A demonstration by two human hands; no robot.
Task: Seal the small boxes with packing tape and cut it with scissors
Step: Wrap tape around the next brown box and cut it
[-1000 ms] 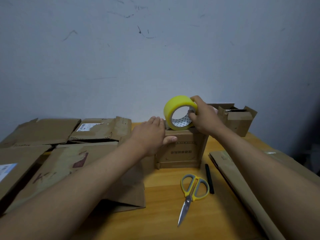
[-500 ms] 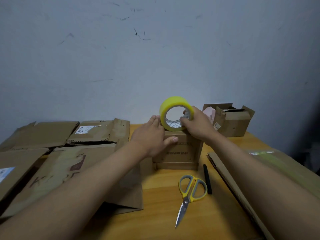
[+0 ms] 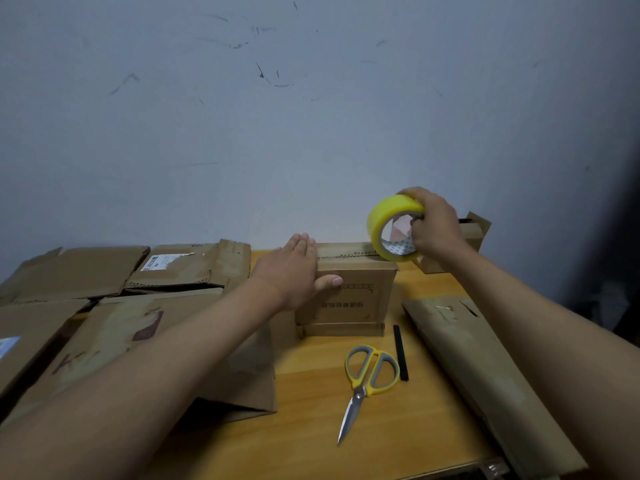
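A small brown cardboard box stands in the middle of the wooden table. My left hand lies flat on the box's top left edge, fingers straight and thumb against the front face. My right hand grips a yellow roll of packing tape upright at the box's top right corner, fingers through the core. Scissors with yellow and grey handles lie shut on the table in front of the box, blades pointing toward me.
A black pen lies beside the scissors. Flattened cardboard sheets cover the table's left side, another flattened piece lies at the right. A second small box with open flaps stands behind my right hand. A grey wall rises just behind.
My right hand has carried the tape roll from the box's top left to its right corner. My left hand stays flat on the box.
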